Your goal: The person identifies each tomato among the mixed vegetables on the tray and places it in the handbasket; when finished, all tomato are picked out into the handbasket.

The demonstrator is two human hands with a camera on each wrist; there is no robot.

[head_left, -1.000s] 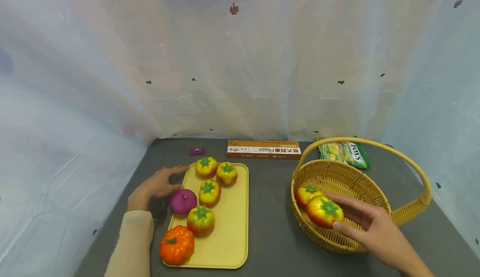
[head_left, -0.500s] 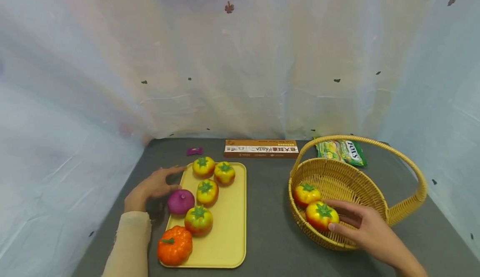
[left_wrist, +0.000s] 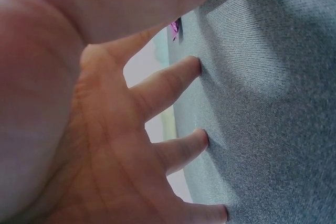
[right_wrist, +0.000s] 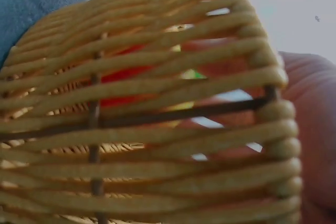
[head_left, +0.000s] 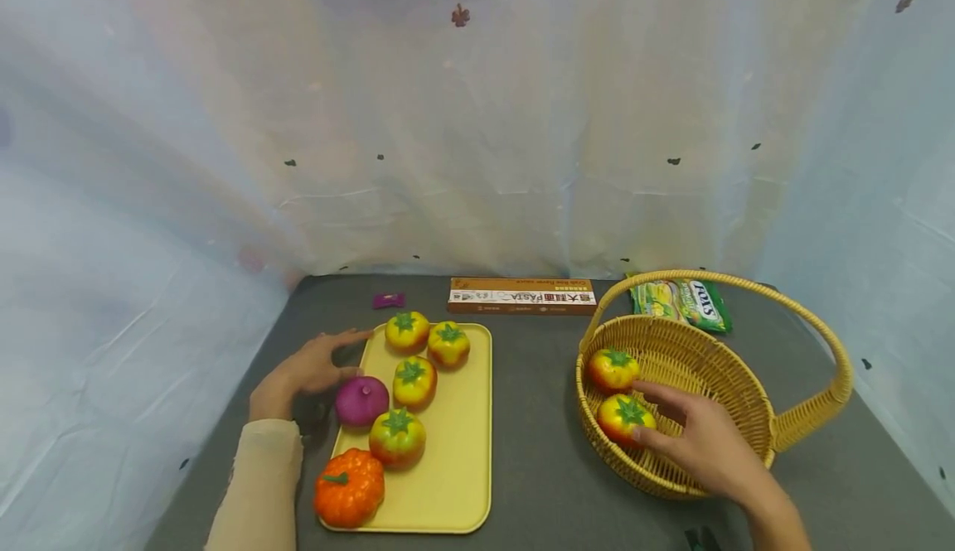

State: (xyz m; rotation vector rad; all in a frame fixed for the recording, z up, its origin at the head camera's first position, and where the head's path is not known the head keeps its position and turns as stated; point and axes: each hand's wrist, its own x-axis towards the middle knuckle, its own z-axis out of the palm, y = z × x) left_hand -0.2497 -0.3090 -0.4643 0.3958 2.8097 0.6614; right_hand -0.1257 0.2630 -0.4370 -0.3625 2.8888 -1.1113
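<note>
My right hand (head_left: 701, 439) reaches over the near rim of the wicker basket (head_left: 746, 385). Its thumb and fingers pinch a yellow-red toy tomato (head_left: 625, 418) low inside the basket's left part. Another toy tomato (head_left: 613, 369) lies just behind it. The right wrist view looks through the basket weave (right_wrist: 157, 129), which mostly hides the hand and fruit. My left hand (head_left: 309, 369) is spread beside the left edge of the yellow tray (head_left: 458, 468), fingertips (left_wrist: 193, 66) on the grey cloth. Its thumb is by a purple onion (head_left: 362, 402); whether they touch, I cannot tell.
On the tray sit several toy tomatoes (head_left: 398, 437) and an orange pumpkin (head_left: 351, 489). Behind are a small purple packet (head_left: 389, 300), a long pasta box (head_left: 522, 296) and a green FOX'S bag (head_left: 682, 302). The basket's tall handle (head_left: 813, 319) arches over its right side.
My right hand has lowered the toy tomato into the basket and moved it slightly left, beside the other tomato. The left hand has stayed in place.
</note>
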